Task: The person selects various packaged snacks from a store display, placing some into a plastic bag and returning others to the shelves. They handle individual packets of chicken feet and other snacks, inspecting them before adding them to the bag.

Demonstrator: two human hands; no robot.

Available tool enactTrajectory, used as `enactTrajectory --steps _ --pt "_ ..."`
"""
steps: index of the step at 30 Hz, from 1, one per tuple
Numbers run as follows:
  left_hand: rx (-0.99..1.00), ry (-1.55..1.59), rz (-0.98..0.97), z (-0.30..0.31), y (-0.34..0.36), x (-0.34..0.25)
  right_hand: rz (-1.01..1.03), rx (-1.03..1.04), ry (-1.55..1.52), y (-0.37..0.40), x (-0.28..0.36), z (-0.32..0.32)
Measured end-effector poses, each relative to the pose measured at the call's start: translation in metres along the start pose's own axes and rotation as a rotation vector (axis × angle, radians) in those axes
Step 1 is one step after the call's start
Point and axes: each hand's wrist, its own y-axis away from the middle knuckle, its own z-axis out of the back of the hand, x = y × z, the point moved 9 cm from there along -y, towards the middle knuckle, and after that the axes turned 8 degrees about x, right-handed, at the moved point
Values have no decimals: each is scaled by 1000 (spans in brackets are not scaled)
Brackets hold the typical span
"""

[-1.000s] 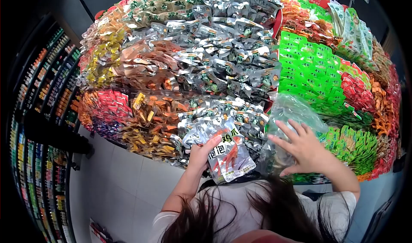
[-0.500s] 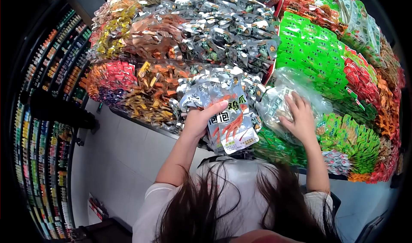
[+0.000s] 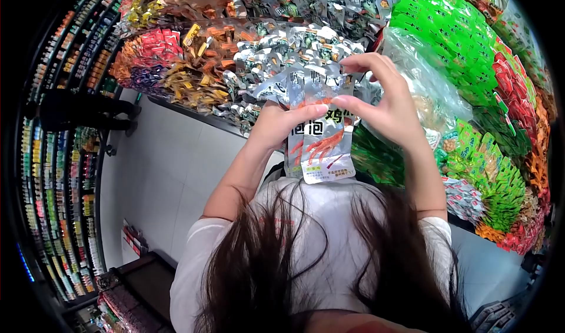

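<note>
Silver foil snack pouch (image 3: 322, 156) hangs upright, print facing you, because your left hand (image 3: 281, 127) and right hand (image 3: 391, 106) both pinch its top edge.

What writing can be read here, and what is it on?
"泡泡": large characters on the silver packet held between the left hand and the right hand.
"鸡": beside it on that packet.
White label at the packet's bottom: too small to read.
Piled snack packets behind: print too blurred to read.
</note>
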Motion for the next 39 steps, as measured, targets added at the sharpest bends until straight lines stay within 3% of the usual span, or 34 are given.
enactTrajectory --steps 4,7,11,12,16,18,27,29,30,39 --pt "-15 70 19 -3 0 5 -268 237 -194 -2 -36 -32" --pt "-49 237 52 -4 -2 12 -318 230 -386 -1 -54 -39" --pt "-108 271 83 0 0 11 -307 226 -401 -6 -60 -42" --pt "-98 267 48 -2 0 6 -160 86 -360 -13 -56 -35" --pt "-76 226 40 3 -4 -1 -253 205 -329 -21 -61 -43" --pt "-56 260 84 11 -9 3 -223 213 -591 -30 -57 -50" --pt "43 504 50 70 -15 -15 -233 194 -363 -81 -34 -80" --pt "50 219 -42 90 -8 -31 -385 246 -379 -92 -32 -98" --pt "74 237 -9 96 -5 -32 -305 194 -361 -101 -21 -103" --pt "120 188 -40 184 1 -48 -316 298 -535 -161 -8 -163"
